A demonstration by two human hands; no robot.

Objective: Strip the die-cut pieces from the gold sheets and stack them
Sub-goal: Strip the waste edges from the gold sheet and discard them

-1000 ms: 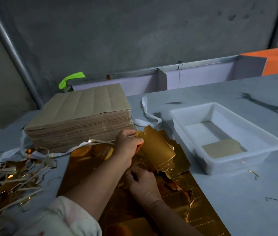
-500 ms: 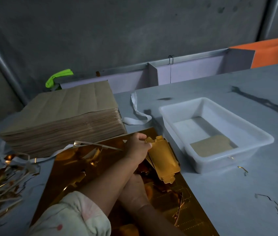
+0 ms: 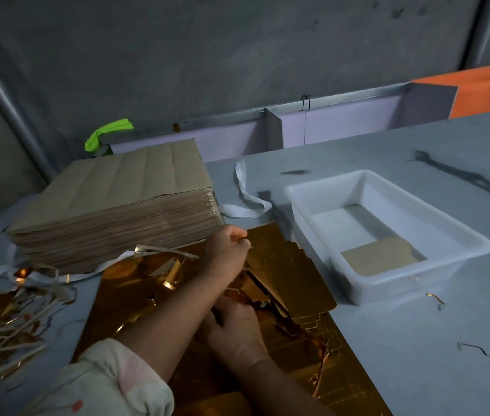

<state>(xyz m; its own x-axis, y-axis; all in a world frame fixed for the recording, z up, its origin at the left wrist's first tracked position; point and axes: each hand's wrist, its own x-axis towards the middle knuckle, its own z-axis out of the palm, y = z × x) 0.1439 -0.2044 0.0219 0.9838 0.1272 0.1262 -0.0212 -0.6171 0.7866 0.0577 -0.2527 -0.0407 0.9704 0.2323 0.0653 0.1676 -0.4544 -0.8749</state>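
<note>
A large gold sheet [image 3: 135, 298] lies flat on the grey table in front of me. On its right side sits a fanned pile of gold die-cut pieces [image 3: 291, 274]. My left hand [image 3: 225, 250] reaches across and pinches the far edge of the top piece between thumb and fingers. My right hand [image 3: 234, 328] lies lower down on the torn part of the sheet, its fingers curled on the gold card and partly hidden under my left forearm. Further perforated gold card [image 3: 339, 370] runs toward the bottom edge.
A thick stack of brown-backed sheets [image 3: 111, 205] stands at the back left. To the right is a white plastic tray [image 3: 474, 244] holding a brown-backed piece [image 3: 378, 259]. Gold and white waste strips [image 3: 3, 319] are heaped at the left; a white strap [image 3: 246, 199] lies behind.
My left hand has lowered the raised gold piece flat onto the fanned pile and now pinches its far edge. My right hand stays on the sheet. The view has shifted.
</note>
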